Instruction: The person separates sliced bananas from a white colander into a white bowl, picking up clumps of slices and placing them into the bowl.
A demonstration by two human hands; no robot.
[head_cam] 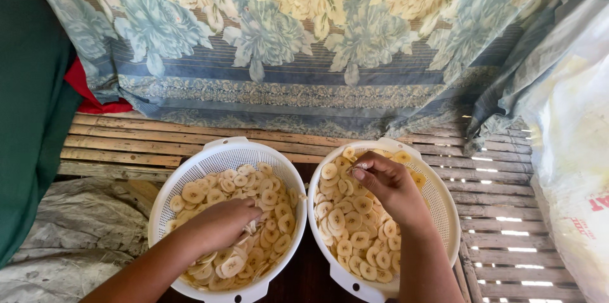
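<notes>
Two round white perforated plastic colanders sit side by side on a slatted bamboo platform [158,144], both heaped with thin, pale yellow round banana slices. The left hand [219,223] lies curled, fingers down, in the slices [266,198] of the left colander [209,157]. The right hand [387,185] hovers over the right colander [444,208], fingertips pinching a slice [360,166] at its far rim. A flowered blue cloth [304,43] hangs beyond.

— What can't you make out?
— My left hand [219,223] buries its fingertips among the slices; whatever my right hand [387,185] pinches is too small.
— And the baskets?
— Both near rims are cut off below.
</notes>
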